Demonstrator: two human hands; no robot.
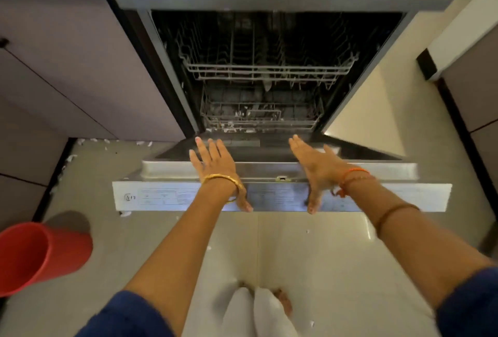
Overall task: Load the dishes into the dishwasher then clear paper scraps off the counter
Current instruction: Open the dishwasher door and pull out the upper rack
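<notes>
Our left hand (215,160) and right hand (316,164) lie flat, fingers straight, on the top edge of the lowered dishwasher door (269,169); its empty racks (265,71) sit straight ahead, equally near both. No dishes show.

Glossy pale floor tiles (310,255) fill the lower frame. Mauve cabinets (67,67) stand at upper left, more cabinets (474,88) at right. A red bucket (40,253) lies at lower left.
</notes>
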